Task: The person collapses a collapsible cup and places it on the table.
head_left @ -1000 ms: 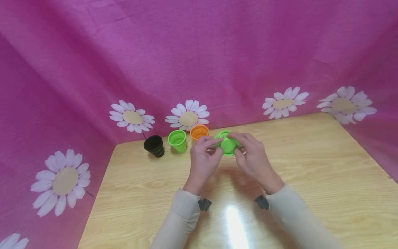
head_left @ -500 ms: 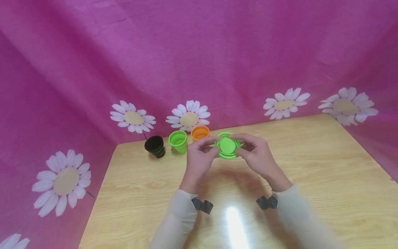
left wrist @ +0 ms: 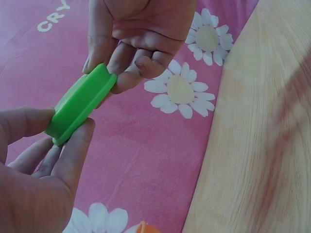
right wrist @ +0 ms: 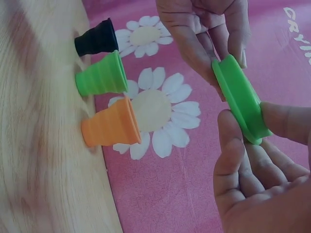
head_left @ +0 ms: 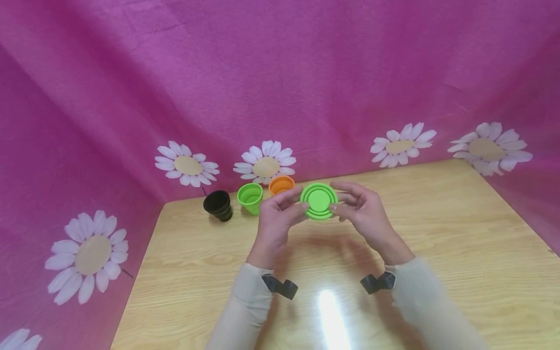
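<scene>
A green collapsible cup [head_left: 319, 200], folded into a flat disc of concentric rings, is held above the table between both hands. The left hand [head_left: 278, 218] pinches its left edge between thumb and fingers. On the opposite edge the right hand [head_left: 364, 214] pinches it the same way. Seen edge-on in the left wrist view, the folded cup [left wrist: 77, 107] is a thick short ring with a lip. The right wrist view also shows the folded cup [right wrist: 240, 99] tilted, with fingertips on its two ends.
Upright along the table's back left stand a black cup [head_left: 218, 205], a green cup [head_left: 251, 198] and an orange cup [head_left: 281, 185], partly behind the left hand. A pink flowered cloth [head_left: 280, 87] rises behind the wooden table [head_left: 197, 282].
The green cup's raised middle has gone down flat into its rings. Both hands have moved from its middle to its outer edges, and the disc has tipped to face the head camera.
</scene>
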The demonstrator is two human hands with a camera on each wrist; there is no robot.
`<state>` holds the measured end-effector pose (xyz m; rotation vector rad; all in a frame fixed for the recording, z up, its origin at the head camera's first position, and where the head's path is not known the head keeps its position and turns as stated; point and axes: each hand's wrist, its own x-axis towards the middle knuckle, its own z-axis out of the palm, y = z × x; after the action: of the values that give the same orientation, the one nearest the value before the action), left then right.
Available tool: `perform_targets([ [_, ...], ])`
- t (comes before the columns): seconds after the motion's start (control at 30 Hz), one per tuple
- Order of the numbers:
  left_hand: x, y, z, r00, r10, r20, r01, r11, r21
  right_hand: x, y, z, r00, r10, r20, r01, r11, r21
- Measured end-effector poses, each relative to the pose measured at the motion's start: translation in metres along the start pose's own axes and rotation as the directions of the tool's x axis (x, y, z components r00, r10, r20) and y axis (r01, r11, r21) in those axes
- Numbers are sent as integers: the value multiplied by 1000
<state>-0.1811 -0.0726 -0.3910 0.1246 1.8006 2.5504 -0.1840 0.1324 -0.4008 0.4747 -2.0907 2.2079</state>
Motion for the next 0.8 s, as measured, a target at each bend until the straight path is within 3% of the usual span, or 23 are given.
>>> perform_targets([
  [0.2,2,1,-1,1000,-12,2,12,999,35,1,1,1,999,-16,-33,15,999,-29],
  [0.47,10,-4,-3,989,-105,-100,117,985,127,2,4,2,993,-96,-62,93,994,-50],
  [0.8,11,-4,-4,980,-157,-122,173,975,136,3,5,4,980,-185,-79,167,967,-191],
])
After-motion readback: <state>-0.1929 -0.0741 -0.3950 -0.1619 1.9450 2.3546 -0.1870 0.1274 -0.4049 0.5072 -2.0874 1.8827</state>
